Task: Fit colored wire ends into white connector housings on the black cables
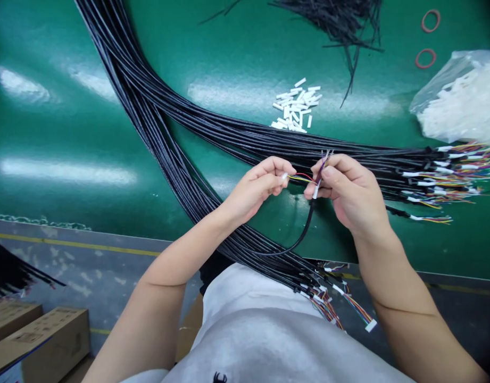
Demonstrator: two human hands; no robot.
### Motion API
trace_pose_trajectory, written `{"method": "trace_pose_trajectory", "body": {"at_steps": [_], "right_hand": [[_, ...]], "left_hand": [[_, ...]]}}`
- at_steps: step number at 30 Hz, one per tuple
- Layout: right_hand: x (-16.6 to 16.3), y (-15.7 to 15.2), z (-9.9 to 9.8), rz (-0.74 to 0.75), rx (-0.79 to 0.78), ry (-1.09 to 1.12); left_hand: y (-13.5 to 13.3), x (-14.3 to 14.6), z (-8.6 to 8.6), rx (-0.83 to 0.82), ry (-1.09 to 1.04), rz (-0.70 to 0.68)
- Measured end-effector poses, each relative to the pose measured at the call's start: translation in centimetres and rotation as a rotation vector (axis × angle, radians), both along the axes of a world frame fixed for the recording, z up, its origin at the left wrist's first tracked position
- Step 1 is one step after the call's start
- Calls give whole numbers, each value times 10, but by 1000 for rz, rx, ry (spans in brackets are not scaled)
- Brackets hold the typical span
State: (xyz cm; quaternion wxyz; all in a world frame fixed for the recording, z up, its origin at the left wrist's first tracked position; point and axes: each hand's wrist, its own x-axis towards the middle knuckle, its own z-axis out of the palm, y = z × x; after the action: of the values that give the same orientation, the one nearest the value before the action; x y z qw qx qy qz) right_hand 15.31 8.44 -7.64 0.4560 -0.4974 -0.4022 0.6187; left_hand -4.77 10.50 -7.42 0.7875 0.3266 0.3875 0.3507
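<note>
Pinching white connector [285, 176] in left hand [256, 187], loose wires [321, 169] in right hand [351, 190]; apparently seating wires 1 by 1, next needing careful alignment.

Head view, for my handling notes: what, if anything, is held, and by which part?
The left hand pinches a white connector by its body; the right hand holds a black cable by its wires near the white sleeve.

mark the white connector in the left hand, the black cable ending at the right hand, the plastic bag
White connector [284, 176], head view: its exposed end.
Black cable [309, 223], head view: its curved stretch.
Plastic bag [428, 93], head view: its left side.
</note>
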Motion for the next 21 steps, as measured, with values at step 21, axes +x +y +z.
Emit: {"method": "trace_pose_trajectory", "body": {"at_steps": [21], "right_hand": [[-2,0,7,-36,-117,54]], "left_hand": [[0,-1,-1,-51,-45,66]]}}
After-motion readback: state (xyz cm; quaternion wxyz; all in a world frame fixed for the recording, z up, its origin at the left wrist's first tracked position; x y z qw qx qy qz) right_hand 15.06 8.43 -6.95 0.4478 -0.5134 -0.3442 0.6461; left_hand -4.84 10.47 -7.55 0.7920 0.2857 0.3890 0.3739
